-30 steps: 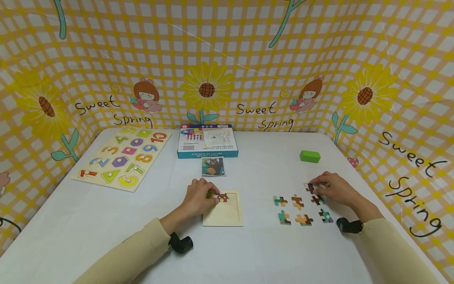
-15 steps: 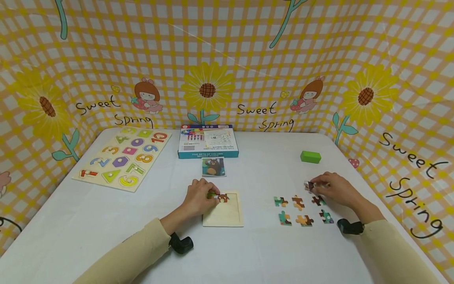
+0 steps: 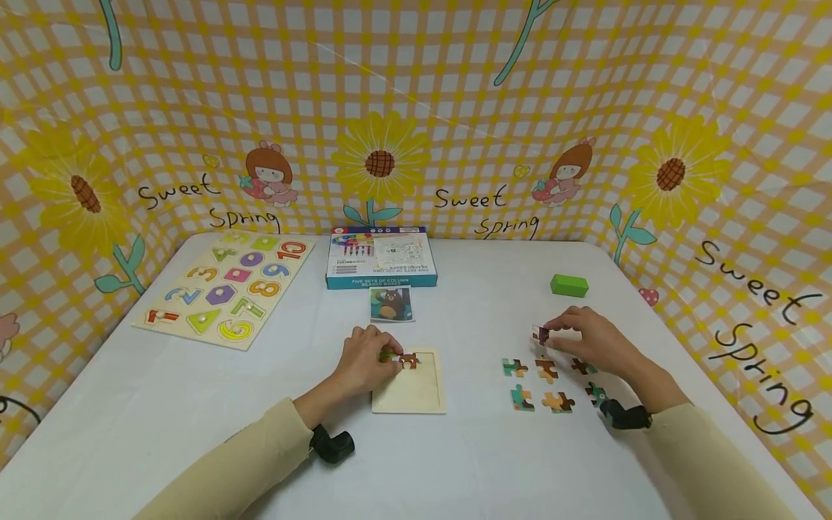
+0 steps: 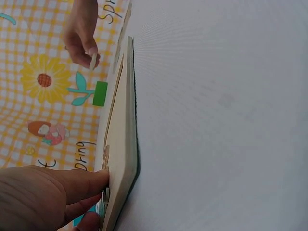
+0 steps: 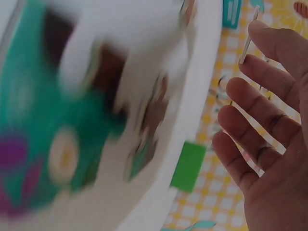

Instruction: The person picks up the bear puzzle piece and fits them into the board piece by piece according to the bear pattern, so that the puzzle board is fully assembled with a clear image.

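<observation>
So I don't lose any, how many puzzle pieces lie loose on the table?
6, in two rows: back-left piece, back-middle piece, back-right piece; front-left piece, front-middle piece, front-right piece, partly covered. The right hand may hide others.

White table with number board, box, tray, puzzle pieces
</observation>
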Demonstrator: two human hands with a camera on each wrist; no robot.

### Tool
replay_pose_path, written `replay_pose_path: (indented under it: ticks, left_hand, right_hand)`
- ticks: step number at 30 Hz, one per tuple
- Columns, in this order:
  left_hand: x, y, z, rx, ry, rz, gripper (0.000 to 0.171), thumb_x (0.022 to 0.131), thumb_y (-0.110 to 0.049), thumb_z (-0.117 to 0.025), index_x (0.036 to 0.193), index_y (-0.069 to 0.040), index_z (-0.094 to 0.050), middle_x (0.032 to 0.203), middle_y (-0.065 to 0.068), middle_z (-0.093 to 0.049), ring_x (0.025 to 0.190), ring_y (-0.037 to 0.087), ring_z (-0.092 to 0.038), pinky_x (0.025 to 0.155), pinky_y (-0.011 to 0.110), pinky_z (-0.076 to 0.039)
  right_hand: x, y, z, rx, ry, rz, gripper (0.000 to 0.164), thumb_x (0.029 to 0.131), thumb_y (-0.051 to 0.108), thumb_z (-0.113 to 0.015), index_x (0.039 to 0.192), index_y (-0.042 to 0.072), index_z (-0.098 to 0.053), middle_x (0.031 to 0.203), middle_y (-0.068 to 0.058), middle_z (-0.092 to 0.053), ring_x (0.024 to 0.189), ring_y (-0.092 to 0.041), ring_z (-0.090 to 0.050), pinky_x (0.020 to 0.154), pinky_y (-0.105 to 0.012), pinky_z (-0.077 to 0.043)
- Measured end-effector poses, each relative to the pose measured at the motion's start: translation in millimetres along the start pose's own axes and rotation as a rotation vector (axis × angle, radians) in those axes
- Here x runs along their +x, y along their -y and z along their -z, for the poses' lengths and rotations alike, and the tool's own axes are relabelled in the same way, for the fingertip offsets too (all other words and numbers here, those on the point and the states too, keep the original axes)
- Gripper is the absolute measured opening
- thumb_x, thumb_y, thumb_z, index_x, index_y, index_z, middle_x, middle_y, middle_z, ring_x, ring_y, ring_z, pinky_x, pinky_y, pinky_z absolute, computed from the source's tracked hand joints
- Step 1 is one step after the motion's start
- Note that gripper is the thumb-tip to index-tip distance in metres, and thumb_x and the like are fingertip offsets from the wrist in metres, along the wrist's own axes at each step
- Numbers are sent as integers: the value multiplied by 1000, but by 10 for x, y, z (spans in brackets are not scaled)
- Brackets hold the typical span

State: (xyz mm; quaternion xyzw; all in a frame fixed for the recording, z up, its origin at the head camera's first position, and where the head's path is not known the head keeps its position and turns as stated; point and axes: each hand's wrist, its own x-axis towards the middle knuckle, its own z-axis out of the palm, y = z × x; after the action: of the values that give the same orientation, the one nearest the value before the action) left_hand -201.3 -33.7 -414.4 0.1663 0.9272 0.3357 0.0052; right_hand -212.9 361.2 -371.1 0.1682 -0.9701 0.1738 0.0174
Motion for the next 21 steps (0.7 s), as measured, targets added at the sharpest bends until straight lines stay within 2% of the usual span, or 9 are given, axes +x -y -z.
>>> replay_pose_path:
  ticks: [10, 21]
  left_hand:
    - [10, 13, -5, 11, -4, -6, 15, 78, -19, -72, 92, -14, -69, 91, 5, -53, 88, 21, -39, 79, 37, -30]
    - [9, 8, -3, 8, -4, -1, 15, 78, -19, -72, 92, -14, -69, 91, 5, -54, 89, 22, -39, 80, 38, -30]
  right_hand:
    - [87, 459, -100, 19, 20, 56, 26, 84, 26, -69, 108, 14, -69, 109, -5, -63, 109, -27, -51, 90, -51, -45]
    - [169, 898, -281, 3, -24, 159, 22, 80, 25, -73, 101, 17, -71, 101, 3, -65, 99, -17, -52, 81, -38, -47]
